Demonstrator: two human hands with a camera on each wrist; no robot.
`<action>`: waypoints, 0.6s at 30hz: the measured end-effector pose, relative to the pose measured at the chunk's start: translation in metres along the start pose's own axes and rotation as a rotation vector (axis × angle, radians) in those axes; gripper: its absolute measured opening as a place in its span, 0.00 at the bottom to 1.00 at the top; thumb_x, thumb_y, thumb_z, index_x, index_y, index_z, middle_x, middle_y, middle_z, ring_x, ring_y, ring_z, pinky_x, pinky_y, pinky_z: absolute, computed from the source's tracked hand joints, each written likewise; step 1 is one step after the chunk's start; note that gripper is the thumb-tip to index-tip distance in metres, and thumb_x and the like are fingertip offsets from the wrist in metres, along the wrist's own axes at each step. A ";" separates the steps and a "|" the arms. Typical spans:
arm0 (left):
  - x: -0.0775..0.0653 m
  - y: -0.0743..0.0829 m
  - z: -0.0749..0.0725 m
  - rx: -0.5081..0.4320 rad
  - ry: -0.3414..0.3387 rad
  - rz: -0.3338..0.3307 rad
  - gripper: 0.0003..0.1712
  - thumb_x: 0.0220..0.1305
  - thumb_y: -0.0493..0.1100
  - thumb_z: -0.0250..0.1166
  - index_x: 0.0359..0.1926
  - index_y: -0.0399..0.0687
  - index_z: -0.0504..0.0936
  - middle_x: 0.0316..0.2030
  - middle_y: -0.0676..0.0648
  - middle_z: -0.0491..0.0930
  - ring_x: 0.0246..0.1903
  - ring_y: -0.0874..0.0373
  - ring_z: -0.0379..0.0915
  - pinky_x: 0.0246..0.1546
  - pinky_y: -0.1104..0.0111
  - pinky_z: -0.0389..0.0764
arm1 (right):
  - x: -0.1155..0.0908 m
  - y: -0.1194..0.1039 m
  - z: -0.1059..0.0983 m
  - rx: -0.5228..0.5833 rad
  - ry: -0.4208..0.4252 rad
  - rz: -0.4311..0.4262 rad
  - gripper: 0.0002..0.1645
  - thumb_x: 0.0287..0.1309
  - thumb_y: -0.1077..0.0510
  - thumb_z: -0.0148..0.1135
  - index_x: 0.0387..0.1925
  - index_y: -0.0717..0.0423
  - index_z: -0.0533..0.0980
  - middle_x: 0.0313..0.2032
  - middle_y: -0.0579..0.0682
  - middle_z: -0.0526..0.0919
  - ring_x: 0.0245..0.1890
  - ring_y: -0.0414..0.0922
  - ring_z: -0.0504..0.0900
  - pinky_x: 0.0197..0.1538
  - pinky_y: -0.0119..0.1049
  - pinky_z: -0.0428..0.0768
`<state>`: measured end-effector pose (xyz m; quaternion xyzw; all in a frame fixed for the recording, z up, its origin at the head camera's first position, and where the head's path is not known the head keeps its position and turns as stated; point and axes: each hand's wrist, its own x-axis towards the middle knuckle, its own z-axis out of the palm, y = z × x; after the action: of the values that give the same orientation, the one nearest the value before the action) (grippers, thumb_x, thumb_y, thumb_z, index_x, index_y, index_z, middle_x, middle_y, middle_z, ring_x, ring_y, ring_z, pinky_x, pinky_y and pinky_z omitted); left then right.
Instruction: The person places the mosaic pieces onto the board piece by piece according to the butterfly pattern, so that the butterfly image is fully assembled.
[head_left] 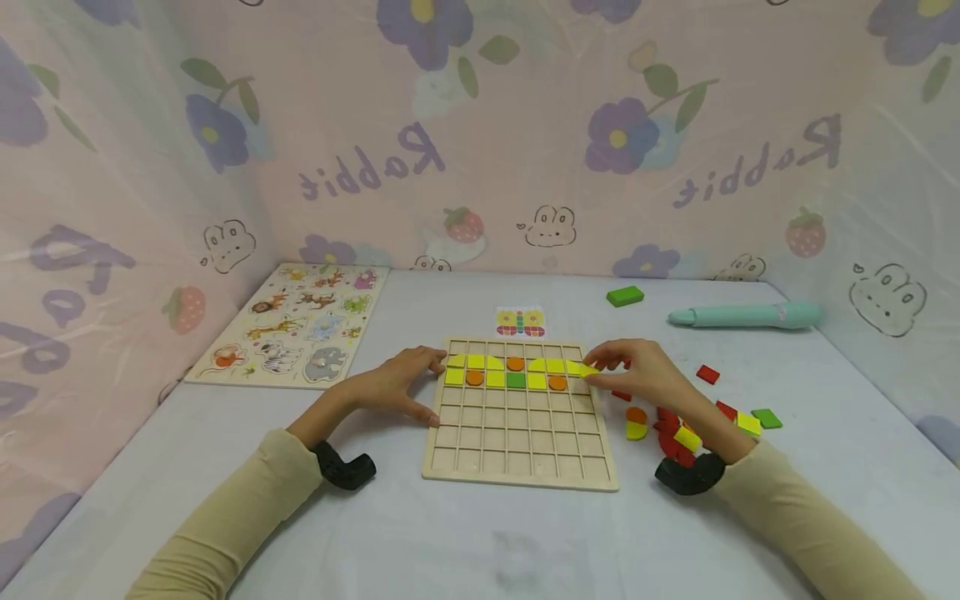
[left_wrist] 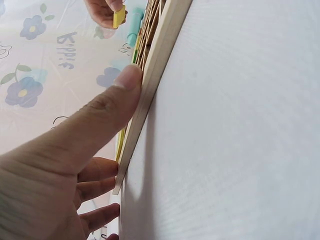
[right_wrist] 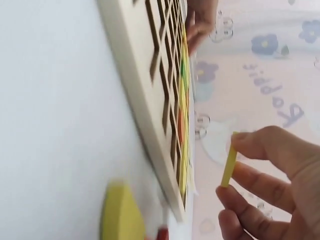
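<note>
A wooden grid board lies flat on the table. Two of its upper rows hold yellow pieces, several orange circles and a green square. My left hand rests along the board's left edge, thumb and fingertips at the rim. In the left wrist view the thumb lies against that edge with the fingers extended. My right hand pinches a thin yellow tile between thumb and fingers, above the board's upper right corner. Its exact shape is partly covered by the fingers.
Loose red, yellow, green and orange pieces lie right of the board, partly under the right forearm. A butterfly pattern card lies behind the board. Farther out are a green block, a mint-coloured pen-like object and an animal puzzle board.
</note>
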<state>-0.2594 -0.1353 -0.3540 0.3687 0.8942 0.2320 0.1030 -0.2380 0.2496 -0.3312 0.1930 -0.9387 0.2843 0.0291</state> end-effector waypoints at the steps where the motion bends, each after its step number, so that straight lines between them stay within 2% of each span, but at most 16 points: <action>1: 0.000 0.000 0.000 0.001 -0.001 -0.001 0.43 0.45 0.58 0.73 0.57 0.43 0.66 0.68 0.40 0.56 0.68 0.42 0.48 0.67 0.49 0.51 | 0.002 -0.003 0.003 0.012 -0.005 -0.008 0.18 0.48 0.48 0.70 0.40 0.52 0.81 0.32 0.45 0.81 0.35 0.45 0.73 0.35 0.35 0.73; 8: 0.001 -0.001 0.001 0.008 0.003 -0.008 0.43 0.44 0.59 0.73 0.57 0.44 0.67 0.68 0.41 0.56 0.68 0.42 0.48 0.67 0.49 0.51 | 0.008 -0.003 0.019 0.030 -0.021 -0.049 0.18 0.45 0.49 0.72 0.38 0.52 0.82 0.30 0.44 0.80 0.32 0.43 0.74 0.34 0.35 0.73; 18: 0.000 0.001 0.000 0.020 0.003 -0.001 0.44 0.45 0.58 0.73 0.57 0.42 0.66 0.68 0.40 0.56 0.68 0.43 0.48 0.67 0.50 0.51 | 0.008 0.008 0.020 0.010 -0.067 -0.043 0.17 0.47 0.54 0.72 0.40 0.54 0.82 0.32 0.45 0.80 0.33 0.44 0.73 0.37 0.35 0.74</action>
<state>-0.2592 -0.1345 -0.3541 0.3690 0.8969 0.2233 0.0980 -0.2474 0.2420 -0.3502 0.2229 -0.9332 0.2818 0.0026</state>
